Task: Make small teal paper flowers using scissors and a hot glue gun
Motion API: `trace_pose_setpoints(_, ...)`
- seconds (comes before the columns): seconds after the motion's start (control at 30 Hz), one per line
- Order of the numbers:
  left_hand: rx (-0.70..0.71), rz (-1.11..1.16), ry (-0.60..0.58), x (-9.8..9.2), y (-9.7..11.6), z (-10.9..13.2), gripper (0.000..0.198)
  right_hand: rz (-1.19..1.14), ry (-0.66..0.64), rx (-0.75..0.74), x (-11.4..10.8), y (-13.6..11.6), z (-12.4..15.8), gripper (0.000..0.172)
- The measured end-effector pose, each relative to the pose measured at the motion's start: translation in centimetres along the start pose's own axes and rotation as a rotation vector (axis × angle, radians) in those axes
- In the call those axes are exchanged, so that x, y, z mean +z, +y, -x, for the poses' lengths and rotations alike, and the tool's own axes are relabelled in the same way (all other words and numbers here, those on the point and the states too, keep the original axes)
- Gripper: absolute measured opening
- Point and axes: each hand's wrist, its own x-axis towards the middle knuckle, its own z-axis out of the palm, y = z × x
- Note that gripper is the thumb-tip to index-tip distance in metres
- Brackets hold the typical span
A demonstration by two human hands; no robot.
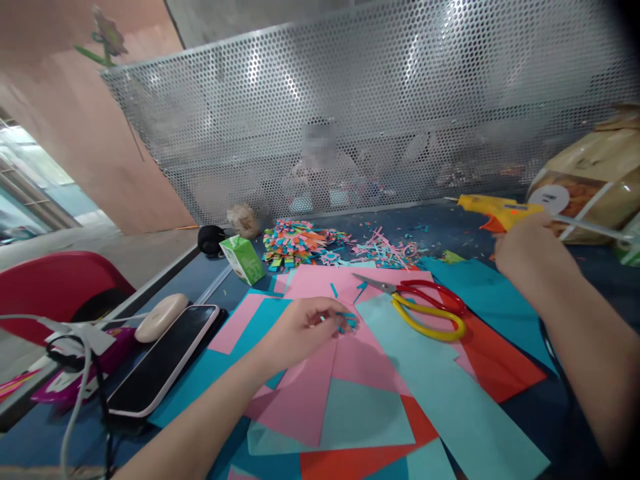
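My left hand (305,327) rests over the pink paper sheets (320,380), its fingers pinched on a small rolled blue paper piece (346,323). My right hand (530,250) is stretched out to the far right and closed around the handle of a yellow glue gun (493,209), whose nozzle points left. Red and yellow scissors (425,307) lie on the sheets between the two hands, blades pointing left.
Overlapping pink, teal and red paper sheets (450,413) cover the table. A pile of coloured paper rolls and scraps (295,243), a green carton (243,259), a phone (163,360) and a snack bag (595,180) surround them. A perforated metal screen (360,113) stands behind; a person sits beyond it.
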Motion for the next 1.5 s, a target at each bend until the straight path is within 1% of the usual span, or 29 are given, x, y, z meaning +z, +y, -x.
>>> trace_pose_setpoints(0.03, -0.034, 0.113, 0.027, 0.0, -0.3, -0.2, 0.018, 0.019, 0.052, 0.019, -0.5, -0.4, 0.6, 0.058)
trace_pose_setpoints(0.1, -0.086, 0.248, 0.063, 0.0, -0.8, -0.5, 0.023, 0.037, 0.153, 0.002, -1.5, -1.2, 1.7, 0.070)
trace_pose_setpoints(0.13, -0.108, 0.286, 0.077, 0.0, -1.0, -0.6, 0.024, 0.032, 0.215, -0.035, -1.9, -1.6, 2.3, 0.076)
trace_pose_setpoints(0.17, -0.127, 0.314, 0.086, -0.1, -1.2, -0.7, 0.026, 0.024, 0.261, -0.077, -2.1, -2.0, 2.8, 0.078)
trace_pose_setpoints(0.23, -0.163, 0.356, 0.094, -0.1, -1.2, -0.7, 0.027, 0.002, 0.345, -0.176, -2.3, -2.7, 3.7, 0.074)
trace_pose_setpoints(0.3, -0.184, 0.388, 0.096, -0.1, -1.1, -0.7, 0.028, -0.017, 0.382, -0.296, -2.0, -3.3, 4.6, 0.065)
trace_pose_setpoints(0.4, -0.199, 0.423, 0.142, -0.1, -0.8, -0.7, 0.030, -0.025, 0.415, -0.541, -0.8, -3.8, 5.8, 0.059)
trace_pose_setpoints(0.53, -0.184, 0.482, 0.215, -0.3, -0.5, -0.7, 0.026, -0.002, 0.583, -0.866, 0.4, -4.1, 7.1, 0.052)
trace_pose_setpoints(0.6, -0.165, 0.509, 0.242, -0.5, -0.5, -0.6, 0.024, 0.004, 0.636, -0.991, 0.5, -4.3, 7.5, 0.048)
trace_pose_setpoints(0.67, -0.156, 0.522, 0.270, -0.6, -0.5, -0.6, 0.022, -0.003, 0.652, -1.069, 0.3, -4.3, 7.7, 0.045)
trace_pose_setpoints(0.77, -0.154, 0.524, 0.298, -0.7, -0.5, -0.6, 0.021, -0.024, 0.656, -1.095, -0.2, -4.3, 7.8, 0.043)
trace_pose_setpoints(0.97, -0.152, 0.524, 0.298, -0.7, -0.4, -0.6, 0.023, -0.020, 0.621, -1.157, -0.5, -4.3, 8.1, 0.037)
trace_pose_setpoints(1.17, -0.140, 0.509, 0.305, -0.7, -0.4, -0.6, 0.023, 0.032, 0.649, -1.170, -0.6, -4.5, 8.5, 0.030)
trace_pose_setpoints(1.5, -0.140, 0.479, 0.305, -0.7, -0.3, -0.5, 0.020, 0.059, 0.649, -1.182, -0.3, -4.3, 8.3, 0.031)
